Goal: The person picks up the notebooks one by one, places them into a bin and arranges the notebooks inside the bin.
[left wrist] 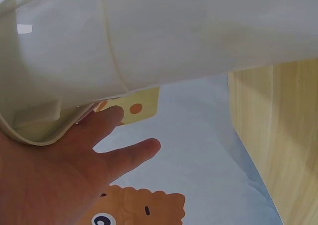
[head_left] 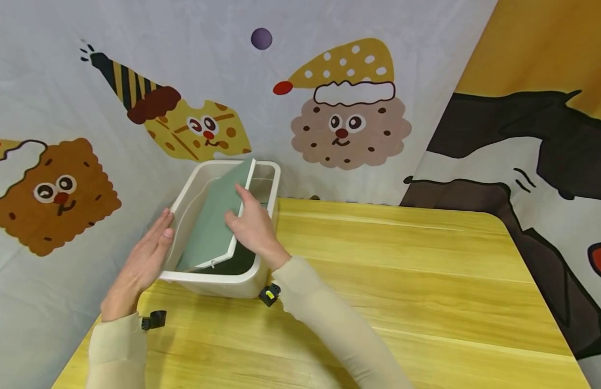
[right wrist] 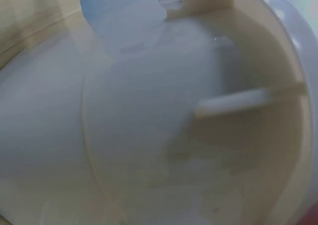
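A white plastic bin [head_left: 268, 281] stands near the table's far left corner. Tilted inside it is a flat green panel [head_left: 217, 216] with a white edge, its upper end level with the bin's far rim. My right hand [head_left: 254, 224] grips the panel's right edge, thumb and index finger over the green face; the other fingers are hidden. Against the bin's left rim rests my left hand [head_left: 147, 256], its fingers straight. The left wrist view shows that hand [left wrist: 59, 170] beside the pale bin wall [left wrist: 164, 31], fingers spread. Blurred pale bin surfaces [right wrist: 134, 111] fill the right wrist view.
The yellow wood-grain table [head_left: 402, 281] extends to the right of the bin. A cloth backdrop [head_left: 222, 65] with cartoon biscuits and cheese hangs close behind and left of the bin. Small black wrist devices [head_left: 270, 294] sit at both cuffs.
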Demonstrator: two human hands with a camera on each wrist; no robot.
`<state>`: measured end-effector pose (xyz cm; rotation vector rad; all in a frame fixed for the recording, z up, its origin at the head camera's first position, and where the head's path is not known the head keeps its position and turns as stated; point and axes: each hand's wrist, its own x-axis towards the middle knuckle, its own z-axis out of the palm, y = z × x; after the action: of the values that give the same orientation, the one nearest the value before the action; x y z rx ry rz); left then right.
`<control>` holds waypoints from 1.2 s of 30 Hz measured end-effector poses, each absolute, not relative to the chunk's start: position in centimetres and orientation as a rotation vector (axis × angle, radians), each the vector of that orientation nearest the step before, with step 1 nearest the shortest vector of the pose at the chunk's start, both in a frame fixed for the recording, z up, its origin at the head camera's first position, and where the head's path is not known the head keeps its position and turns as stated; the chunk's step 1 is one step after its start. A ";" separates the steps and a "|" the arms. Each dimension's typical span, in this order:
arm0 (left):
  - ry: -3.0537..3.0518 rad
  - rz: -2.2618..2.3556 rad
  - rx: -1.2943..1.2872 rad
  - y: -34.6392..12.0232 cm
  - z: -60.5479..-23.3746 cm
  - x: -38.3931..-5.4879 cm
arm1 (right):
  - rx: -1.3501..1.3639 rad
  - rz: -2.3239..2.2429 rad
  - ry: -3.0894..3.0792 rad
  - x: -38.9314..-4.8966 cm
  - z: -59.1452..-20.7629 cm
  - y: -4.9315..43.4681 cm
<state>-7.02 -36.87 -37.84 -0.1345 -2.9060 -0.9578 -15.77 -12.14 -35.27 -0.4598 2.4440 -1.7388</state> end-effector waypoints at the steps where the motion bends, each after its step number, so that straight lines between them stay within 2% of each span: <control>1: -2.910 -0.956 -0.132 -36.9 -37.8 -7.0 | -0.466 -1.722 2.444 -15.7 -35.3 -12.3; 6: -2.915 -0.942 -0.135 -36.8 -37.9 -7.2 | -0.514 -1.653 2.400 -15.9 -35.3 -12.6; 16: -2.935 -0.947 -0.147 -36.5 -38.0 -8.3 | -0.715 -1.206 2.589 -16.2 -34.6 -10.8; 29: -2.964 -0.890 -0.157 -37.0 -37.4 -8.6 | -0.872 -1.282 2.771 -14.7 -37.3 -1.7; 36: -3.002 -0.664 -0.130 -36.9 -36.8 -8.2 | -0.823 -1.114 2.942 -13.6 -39.2 4.4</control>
<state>-8.23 -36.93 -36.82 -0.1300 -3.0015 -0.6637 -13.60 4.38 -39.25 -0.8232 2.9419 -1.1142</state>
